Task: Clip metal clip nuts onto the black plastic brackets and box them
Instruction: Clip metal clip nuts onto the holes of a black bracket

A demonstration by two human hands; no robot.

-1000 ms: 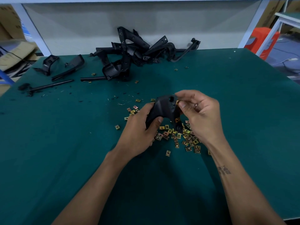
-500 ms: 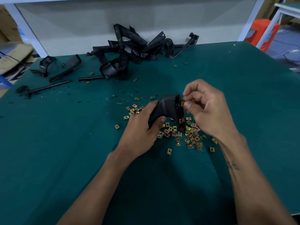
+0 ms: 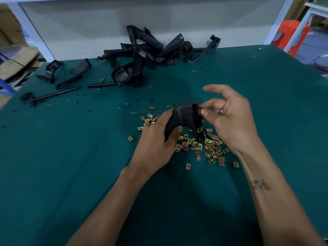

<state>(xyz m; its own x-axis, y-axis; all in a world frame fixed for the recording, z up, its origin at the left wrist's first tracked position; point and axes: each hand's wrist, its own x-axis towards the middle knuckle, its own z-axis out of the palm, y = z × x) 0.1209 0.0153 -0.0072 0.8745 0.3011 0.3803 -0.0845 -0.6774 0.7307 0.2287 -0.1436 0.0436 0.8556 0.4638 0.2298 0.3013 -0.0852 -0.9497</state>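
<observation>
Over the bench (image 3: pixel 71 174): two bare hands work just above a scatter of nuts.
Left hand (image 3: pixel 156 144): fingers curled round the lower end of a bracket (image 3: pixel 184 119), held off the green surface.
Right hand (image 3: pixel 229 121): thumb and fingers pinch a clip nut (image 3: pixel 200 111) at the bracket's upper edge; forefinger extended.
Fitted nut (image 3: pixel 200 129): on the bracket's lower edge.
Loose nuts (image 3: pixel 204 148): beneath the hands.
Spare brackets (image 3: pixel 142 55): piled at the far edge.

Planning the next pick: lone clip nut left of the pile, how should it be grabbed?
Judging by its pose, pinch the lone clip nut across its two opposite side edges, coming straight down from above. It lies flat on the green mat with bare mat all round, apart from the pile, so fingers have room on either side.
</observation>
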